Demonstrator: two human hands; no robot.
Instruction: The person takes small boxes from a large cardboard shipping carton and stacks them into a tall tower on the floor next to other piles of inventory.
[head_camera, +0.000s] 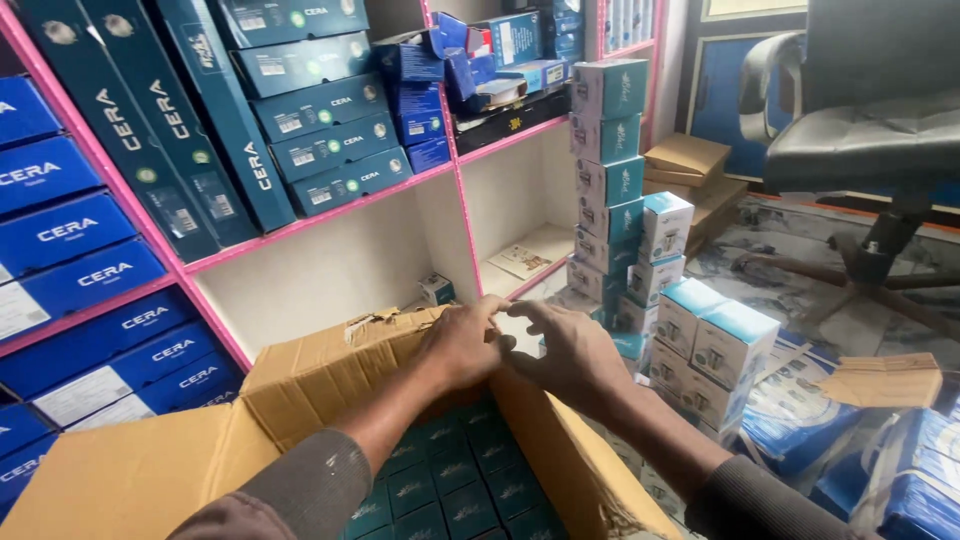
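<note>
A large open cardboard carton sits right below me, packed with rows of small teal boxes. My left hand rests on the carton's far top edge, fingers curled over the torn flap. My right hand is beside it at the same corner, fingers spread and touching the left hand's fingertips. I cannot tell whether anything small is pinched between them. Both arms wear dark grey sleeves.
Pink-framed shelves hold long dark blue boxes at left and back. A tall stack of teal-and-white small boxes stands ahead, more of them at right. A black office chair stands at far right, with flat cardboard on the floor.
</note>
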